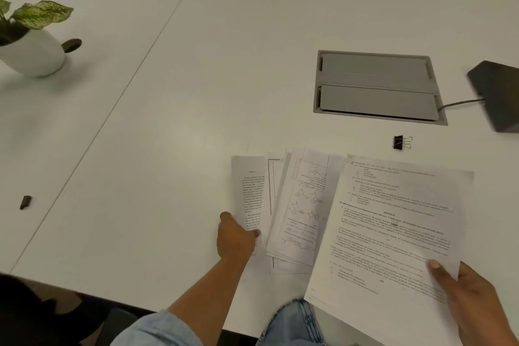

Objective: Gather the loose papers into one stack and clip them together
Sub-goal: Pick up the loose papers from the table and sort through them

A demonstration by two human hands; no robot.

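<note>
Several printed papers [297, 205] lie fanned and overlapping on the white table [196, 78] near its front edge. My left hand [236, 239] grips the lower part of the leftmost sheet [250, 191], thumb on top. My right hand [474, 298] holds a large text sheet [393, 233] by its lower right corner, lifted and tilted over the right side of the pile. A black binder clip [402, 142] with silver handles lies on the table just beyond the papers, apart from both hands.
A grey cable hatch [377, 86] is set into the table behind the clip, with a cable running to a dark device [497, 95] at the right edge. A potted plant [31, 36] stands far left. A small dark object [25, 202] lies at the left.
</note>
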